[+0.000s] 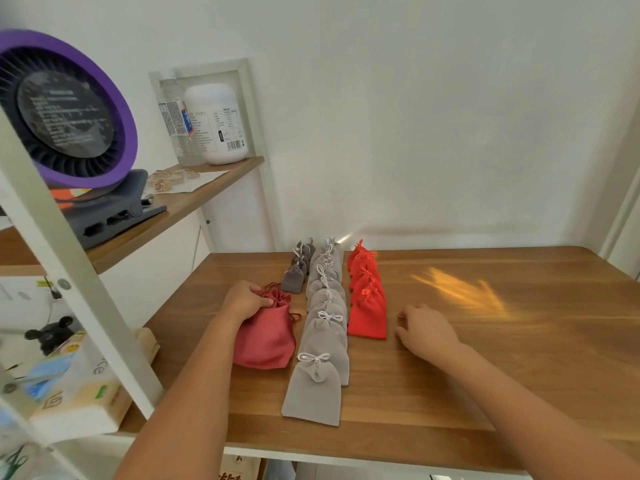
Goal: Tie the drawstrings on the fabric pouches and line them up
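Left hand (pixel 244 299) is gripping the gathered neck of a dark red pouch (pixel 266 337) on the desk (pixel 485 358), left of the grey row (pixel 325 327). Right hand (pixel 427 329) lies flat, fingers relaxed, just beside the bright red row (pixel 367 299).

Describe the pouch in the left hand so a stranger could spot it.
On the wooden table, pouches lie in rows. Left of the light-grey row sits a dusty-red pouch, its neck in the left hand. It alone is muted red, not bright red.
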### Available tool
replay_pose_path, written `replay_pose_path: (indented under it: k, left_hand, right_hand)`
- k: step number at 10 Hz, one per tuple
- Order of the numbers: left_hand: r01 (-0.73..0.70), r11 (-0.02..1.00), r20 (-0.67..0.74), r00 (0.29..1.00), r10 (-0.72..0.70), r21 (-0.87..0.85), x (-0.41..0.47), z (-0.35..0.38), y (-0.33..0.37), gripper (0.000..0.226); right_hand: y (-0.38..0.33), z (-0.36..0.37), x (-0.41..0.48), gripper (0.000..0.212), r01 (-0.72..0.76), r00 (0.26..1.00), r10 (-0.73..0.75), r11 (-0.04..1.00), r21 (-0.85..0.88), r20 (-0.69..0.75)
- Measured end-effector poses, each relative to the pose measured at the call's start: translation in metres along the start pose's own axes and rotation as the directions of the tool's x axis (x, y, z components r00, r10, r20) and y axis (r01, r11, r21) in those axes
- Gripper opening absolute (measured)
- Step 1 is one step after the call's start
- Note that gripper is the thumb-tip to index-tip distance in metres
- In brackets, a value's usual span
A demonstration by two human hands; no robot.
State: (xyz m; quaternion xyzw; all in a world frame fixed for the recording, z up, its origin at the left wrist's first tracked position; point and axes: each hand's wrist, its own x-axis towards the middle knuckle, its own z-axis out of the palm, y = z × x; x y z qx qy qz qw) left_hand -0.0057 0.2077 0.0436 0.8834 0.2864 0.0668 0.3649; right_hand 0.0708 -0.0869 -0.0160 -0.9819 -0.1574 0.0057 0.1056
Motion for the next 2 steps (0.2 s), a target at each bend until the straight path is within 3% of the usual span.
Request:
replay_pose_path:
  k: [1, 2]
  left_hand:
    - [0.023, 1.000, -0.031, 0.999, -0.024, -0.013, -0.0010, 0.0055, 0.0023, 0.039]
    - [0.027, 1.000, -0.083, 0.996, -0.027, 0.000, -0.0109, 0.0022, 0.0097, 0.019]
  right_hand:
    - [0.0001, 0.0007, 0.0018, 0.040, -0.007, 1.000, 0.007, 1.000, 0.008, 0.007]
    - [0.0003, -0.0048, 0.0020, 0.042, -0.007, 0.998, 0.004, 0.999, 0.044, 0.069]
